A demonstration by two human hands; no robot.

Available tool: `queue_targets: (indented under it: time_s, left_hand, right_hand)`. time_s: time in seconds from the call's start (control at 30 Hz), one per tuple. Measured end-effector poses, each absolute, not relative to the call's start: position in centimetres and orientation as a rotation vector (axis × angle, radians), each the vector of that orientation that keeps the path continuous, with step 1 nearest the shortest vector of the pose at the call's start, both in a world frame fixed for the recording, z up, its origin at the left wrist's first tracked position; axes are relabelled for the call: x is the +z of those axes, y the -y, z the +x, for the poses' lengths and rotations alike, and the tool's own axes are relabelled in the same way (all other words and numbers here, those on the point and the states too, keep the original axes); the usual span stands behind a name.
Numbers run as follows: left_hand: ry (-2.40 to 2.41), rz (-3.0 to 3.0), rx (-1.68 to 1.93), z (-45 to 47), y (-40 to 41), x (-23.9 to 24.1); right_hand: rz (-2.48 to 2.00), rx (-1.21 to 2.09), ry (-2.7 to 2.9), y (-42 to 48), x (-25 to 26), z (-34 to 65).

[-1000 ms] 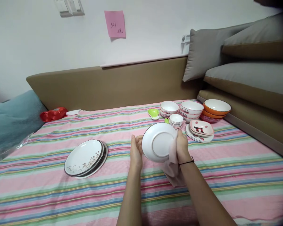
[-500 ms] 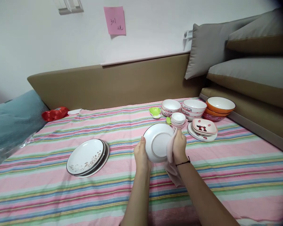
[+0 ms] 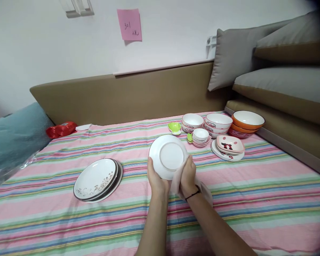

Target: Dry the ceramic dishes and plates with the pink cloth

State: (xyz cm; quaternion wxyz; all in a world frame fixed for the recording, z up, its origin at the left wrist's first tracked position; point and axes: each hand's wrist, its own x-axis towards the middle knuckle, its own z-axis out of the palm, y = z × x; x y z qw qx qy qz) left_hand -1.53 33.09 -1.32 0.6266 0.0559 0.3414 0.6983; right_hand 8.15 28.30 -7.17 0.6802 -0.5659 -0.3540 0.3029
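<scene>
A white plate (image 3: 171, 155) with a dark rim is held up over the striped cloth, its underside and foot ring facing me. My left hand (image 3: 157, 177) grips its lower left edge, thumb on the underside and the other fingers hidden behind. At the lower right edge my right hand (image 3: 188, 176) is closed on a pale pink cloth (image 3: 177, 177), pressing it around the plate's rim. Part of that cloth hangs below the wrist, which wears a thin black cord. To the left lies a stack of plates (image 3: 96, 179), the top one white with a brown flower pattern.
Behind the plate stand white bowls (image 3: 192, 121), orange bowls (image 3: 248, 119), small white dishes (image 3: 200, 134), a green leaf-shaped dish (image 3: 174, 128) and a pink dish (image 3: 230, 144) on plates. A red package (image 3: 60, 130) lies back left. Grey cushions (image 3: 282, 85) rise at right.
The plate and both hands have shifted left and the plate has turned. My right hand and the cloth have moved from its right side to its lower right edge.
</scene>
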Motion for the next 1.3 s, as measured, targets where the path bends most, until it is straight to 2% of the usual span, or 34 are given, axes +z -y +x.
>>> queue_targets:
  time_s: [0.13,0.37,0.57,0.83,1.07,1.17,1.3]
  left_hand:
    - [-0.748,0.206,1.553,-2.1,-33.4,-1.0]
    - [-0.656,0.326,1.253,-2.0,-32.8,-0.7]
    - [-0.663,0.183,1.455,-1.1,-32.9,-1.2]
    - [-0.665,0.039,1.537,-2.0,-34.1,-2.0]
    - [-0.693,0.062,1.636,-4.1,-35.0,-1.2]
    - [-0.676,0.101,1.660,-4.4,-35.1,-0.8]
    - [-0.677,0.141,1.672,-4.3,-34.9,-0.5]
  right_hand:
    - [-1.269,0.642,0.789,-30.1,-5.2,8.5]
    - [-1.293,0.595,0.780,-31.6,-3.1,9.4]
    - [-1.305,0.615,0.787,-30.3,-3.4,8.1]
    - [-1.347,0.678,0.729,-31.3,-4.2,3.6]
    - [-1.267,0.875,1.031,-31.9,-4.1,6.8]
    - [-1.295,0.848,1.048,-32.1,-3.9,9.1]
    - [-1.385,0.587,0.989,-32.1,-2.8,11.1]
